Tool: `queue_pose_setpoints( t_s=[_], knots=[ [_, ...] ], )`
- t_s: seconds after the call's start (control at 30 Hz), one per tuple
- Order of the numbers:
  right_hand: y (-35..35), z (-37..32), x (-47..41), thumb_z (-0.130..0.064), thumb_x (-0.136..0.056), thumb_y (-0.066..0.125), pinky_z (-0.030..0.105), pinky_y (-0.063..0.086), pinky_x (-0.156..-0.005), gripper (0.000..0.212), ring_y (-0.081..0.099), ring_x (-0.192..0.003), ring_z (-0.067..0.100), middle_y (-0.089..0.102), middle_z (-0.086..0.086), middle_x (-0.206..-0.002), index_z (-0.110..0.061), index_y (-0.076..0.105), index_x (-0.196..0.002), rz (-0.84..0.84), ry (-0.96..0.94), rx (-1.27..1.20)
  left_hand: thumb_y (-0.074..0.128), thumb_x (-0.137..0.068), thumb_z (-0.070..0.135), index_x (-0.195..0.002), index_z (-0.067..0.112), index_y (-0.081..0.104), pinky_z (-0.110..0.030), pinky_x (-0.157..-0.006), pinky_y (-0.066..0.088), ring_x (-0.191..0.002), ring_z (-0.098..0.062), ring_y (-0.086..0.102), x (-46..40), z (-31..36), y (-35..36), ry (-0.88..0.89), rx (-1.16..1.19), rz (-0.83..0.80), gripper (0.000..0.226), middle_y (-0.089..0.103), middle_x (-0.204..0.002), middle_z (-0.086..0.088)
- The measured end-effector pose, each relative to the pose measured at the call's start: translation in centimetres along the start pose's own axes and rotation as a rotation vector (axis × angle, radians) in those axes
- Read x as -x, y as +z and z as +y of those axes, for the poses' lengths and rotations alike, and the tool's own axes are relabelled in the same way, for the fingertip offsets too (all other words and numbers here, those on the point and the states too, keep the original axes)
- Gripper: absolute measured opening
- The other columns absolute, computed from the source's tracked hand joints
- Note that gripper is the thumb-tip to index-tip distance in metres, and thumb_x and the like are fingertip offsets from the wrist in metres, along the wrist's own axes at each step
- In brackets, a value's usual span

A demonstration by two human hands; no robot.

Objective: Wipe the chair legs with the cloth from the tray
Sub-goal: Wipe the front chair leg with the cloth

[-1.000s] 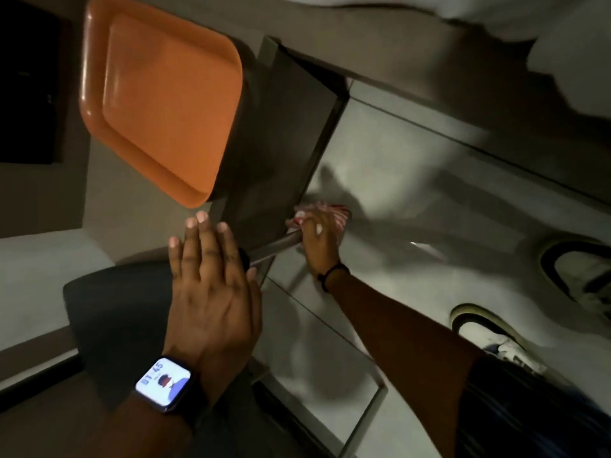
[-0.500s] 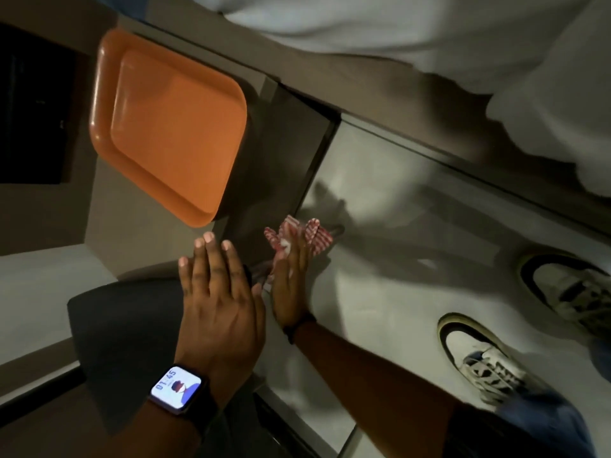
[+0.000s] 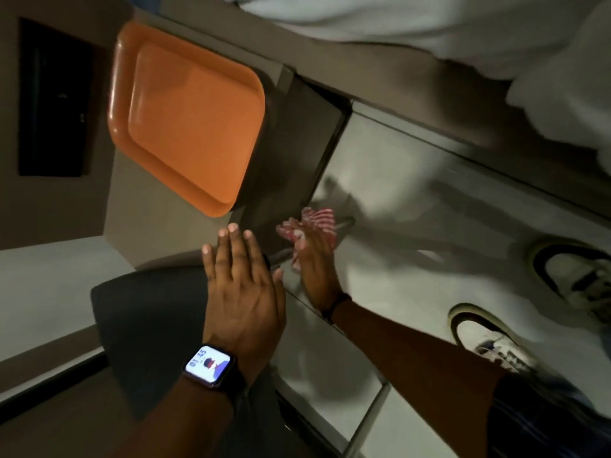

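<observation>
My right hand (image 3: pixel 314 262) reaches down below the seat edge and holds a red-and-white striped cloth (image 3: pixel 317 218) wrapped around a thin metal chair leg (image 3: pixel 345 223). Only a short piece of the leg shows past the cloth. My left hand (image 3: pixel 243 282), with a smartwatch on the wrist, lies flat with fingers together on the dark chair seat (image 3: pixel 148 325). An empty orange tray (image 3: pixel 185 120) rests on a grey surface up and to the left of both hands.
A pale tiled floor (image 3: pixel 413 226) spreads to the right, with two white sneakers (image 3: pixel 496 338) on it. White bedding (image 3: pixel 463 31) fills the top right. A dark panel (image 3: pixel 53 97) is on the wall at far left.
My right hand slid back along the chair leg toward the seat with the cloth and sits closer to my left hand. The left hand stayed flat on the seat.
</observation>
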State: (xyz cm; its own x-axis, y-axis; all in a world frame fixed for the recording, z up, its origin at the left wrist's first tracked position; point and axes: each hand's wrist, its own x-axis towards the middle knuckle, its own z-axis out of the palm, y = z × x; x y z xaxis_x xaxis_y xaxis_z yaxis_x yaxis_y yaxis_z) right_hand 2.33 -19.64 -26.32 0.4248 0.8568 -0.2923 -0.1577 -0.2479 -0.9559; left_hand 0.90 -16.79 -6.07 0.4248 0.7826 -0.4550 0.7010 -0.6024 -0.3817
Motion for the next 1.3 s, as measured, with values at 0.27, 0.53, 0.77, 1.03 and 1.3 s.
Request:
queue_pose_setpoints(
  t_s=[0.27,0.53,0.77,1.03,1.3],
  knots=[
    [0.0,-3.8,-0.2,-0.025,-0.114,0.039,0.028,0.028,-0.133,0.047,0.05,-0.157,0.017,0.053,-0.003,-0.167,-0.021,0.055,-0.159,-0.041,-0.2,0.067,0.02,-0.105,0.034,-0.155,-0.009,0.023,-0.06,-0.128,0.004,-0.156,-0.046,0.016,-0.1,-0.2,0.0,0.012,-0.013,-0.006,0.066,0.022,-0.164,-0.034],
    [-2.9,1.3,-4.4,-0.025,-0.108,0.059,0.043,0.04,-0.129,0.031,0.065,-0.14,0.027,0.076,0.006,-0.143,-0.027,0.077,-0.134,-0.232,-0.065,0.498,0.025,-0.105,0.033,-0.155,-0.01,0.023,-0.056,-0.128,-0.003,-0.155,-0.047,0.017,0.1,0.0,0.6,0.008,-0.006,0.081,0.066,0.024,-0.163,-0.035],
    [0.6,-5.0,3.1,-0.022,-0.113,0.044,0.056,0.027,-0.137,0.052,0.036,-0.166,0.022,0.042,0.001,-0.176,-0.033,0.042,-0.163,0.004,-0.168,-0.055,0.014,-0.104,0.033,-0.156,-0.011,0.013,-0.056,-0.127,-0.01,-0.157,-0.046,0.005,0.1,0.3,-0.3,-0.003,-0.024,0.02,0.069,0.01,-0.166,-0.035],
    [-2.7,-1.9,-5.1,-0.034,-0.112,0.044,0.032,0.061,-0.096,0.043,0.075,-0.115,0.032,0.081,0.02,-0.127,-0.017,0.082,-0.123,-0.26,0.311,-0.002,0.023,-0.105,0.034,-0.155,-0.011,0.021,-0.055,-0.128,-0.005,-0.155,-0.048,0.015,0.2,0.0,0.7,0.019,-0.017,0.091,0.067,0.021,-0.164,-0.036],
    [1.2,-5.0,1.9,-0.012,-0.113,0.048,0.053,0.033,-0.133,0.033,0.062,-0.142,0.036,0.072,0.017,-0.143,-0.007,0.077,-0.127,0.178,-0.028,-0.023,0.028,-0.105,0.031,-0.152,-0.014,0.025,-0.062,-0.127,0.004,-0.154,-0.051,0.017,0.2,0.2,0.1,0.005,0.011,0.063,0.066,0.023,-0.162,-0.039]
  ],
)
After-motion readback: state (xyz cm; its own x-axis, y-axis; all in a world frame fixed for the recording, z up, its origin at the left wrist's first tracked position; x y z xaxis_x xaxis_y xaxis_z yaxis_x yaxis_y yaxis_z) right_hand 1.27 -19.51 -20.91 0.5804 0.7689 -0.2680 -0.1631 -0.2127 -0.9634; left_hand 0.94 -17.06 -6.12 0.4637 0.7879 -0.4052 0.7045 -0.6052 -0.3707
